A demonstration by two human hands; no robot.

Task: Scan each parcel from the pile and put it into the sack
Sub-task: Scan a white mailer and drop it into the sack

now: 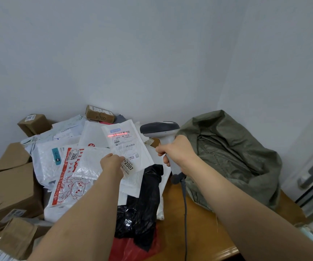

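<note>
Both grips busy: left hand (112, 162) pinches white parcel (125, 146) tilted so right hand's (176, 149) scanner (159, 129) beam crosses its barcode.

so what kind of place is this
Probably a parcel sorting room or courier depot: a pile of labelled mailers and boxes, a barcode scanner in the right hand, and a green sack standing open.

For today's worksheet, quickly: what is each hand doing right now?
Left hand: pinching the white parcel.
Right hand: gripping the barcode scanner.
</note>
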